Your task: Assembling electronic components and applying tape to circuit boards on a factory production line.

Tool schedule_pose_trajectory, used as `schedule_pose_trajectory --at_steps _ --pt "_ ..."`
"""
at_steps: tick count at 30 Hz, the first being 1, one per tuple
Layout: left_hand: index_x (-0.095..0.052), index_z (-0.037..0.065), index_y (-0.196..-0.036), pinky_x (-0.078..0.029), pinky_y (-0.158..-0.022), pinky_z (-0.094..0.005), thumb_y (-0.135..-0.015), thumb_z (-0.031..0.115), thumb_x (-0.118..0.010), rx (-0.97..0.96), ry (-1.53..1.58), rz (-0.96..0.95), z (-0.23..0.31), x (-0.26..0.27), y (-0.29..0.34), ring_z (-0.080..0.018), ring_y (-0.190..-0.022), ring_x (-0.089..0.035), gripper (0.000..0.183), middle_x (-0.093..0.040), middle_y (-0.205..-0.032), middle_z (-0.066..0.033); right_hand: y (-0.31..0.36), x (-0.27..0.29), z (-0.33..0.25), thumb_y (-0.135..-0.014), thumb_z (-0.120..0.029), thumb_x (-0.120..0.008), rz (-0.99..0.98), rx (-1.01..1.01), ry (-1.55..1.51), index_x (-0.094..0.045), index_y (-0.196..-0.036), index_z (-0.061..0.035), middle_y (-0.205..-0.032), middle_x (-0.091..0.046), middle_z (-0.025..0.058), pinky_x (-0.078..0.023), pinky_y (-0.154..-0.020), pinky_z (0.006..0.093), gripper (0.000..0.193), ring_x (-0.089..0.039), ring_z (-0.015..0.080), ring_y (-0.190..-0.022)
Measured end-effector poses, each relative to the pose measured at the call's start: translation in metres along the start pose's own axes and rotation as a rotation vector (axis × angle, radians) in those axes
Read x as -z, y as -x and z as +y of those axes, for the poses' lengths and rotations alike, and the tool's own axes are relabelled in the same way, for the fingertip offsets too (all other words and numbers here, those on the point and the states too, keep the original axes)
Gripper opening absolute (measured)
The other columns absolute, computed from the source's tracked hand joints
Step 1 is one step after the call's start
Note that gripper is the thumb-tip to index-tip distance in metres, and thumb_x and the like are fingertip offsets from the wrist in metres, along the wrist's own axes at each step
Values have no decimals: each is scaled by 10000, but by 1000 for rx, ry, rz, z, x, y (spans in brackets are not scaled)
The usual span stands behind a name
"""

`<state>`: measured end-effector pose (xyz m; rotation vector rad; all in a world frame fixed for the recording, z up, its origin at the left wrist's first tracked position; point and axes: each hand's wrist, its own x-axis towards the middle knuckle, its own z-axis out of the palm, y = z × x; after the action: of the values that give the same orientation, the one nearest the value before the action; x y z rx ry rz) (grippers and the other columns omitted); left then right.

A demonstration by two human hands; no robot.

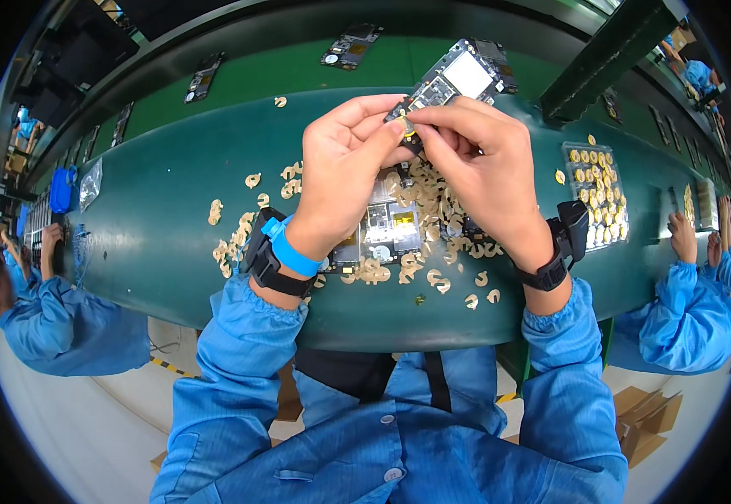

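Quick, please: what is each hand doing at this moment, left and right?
Left hand: closed, gripping the circuit board.
Right hand: closed, fingertips pinching a small gold part against the board.

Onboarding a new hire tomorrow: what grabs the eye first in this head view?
Both hands, the left hand and the right hand, pinch a circuit board raised above the green bench at centre top. Beneath them lies a scatter of small gold parts, with a clear tray of the same parts to the right.

Fingers hide the circuit board's near end.
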<state>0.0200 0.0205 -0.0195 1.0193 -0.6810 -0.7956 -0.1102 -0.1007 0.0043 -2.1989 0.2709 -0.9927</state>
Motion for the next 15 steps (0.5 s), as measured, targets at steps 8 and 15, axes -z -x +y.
schedule_pose_trajectory --at_steps 8,15 --pt "-581 -96 -1301 -624 -878 -291 -1011 -22 -603 -12 -5 -9 2 -1 -1 -189 -1033 -730 300 -722 -1167 -174 -1 2 -1 -864 2 -725 -26 28 -13 -752 -1009 11 -782 -669 110 -500 -561 311 147 -633 193 -595" --pt "-576 -82 -1294 -612 -836 -265 -1013 -27 -586 -30 32 166 -2 -4 1 -166 -1016 -720 286 -723 -1178 -156 -1 9 2 -876 -139 -792 140 -253 -28 -694 -901 34 -706 -647 111 -481 -535 315 200 -620 172 -567"
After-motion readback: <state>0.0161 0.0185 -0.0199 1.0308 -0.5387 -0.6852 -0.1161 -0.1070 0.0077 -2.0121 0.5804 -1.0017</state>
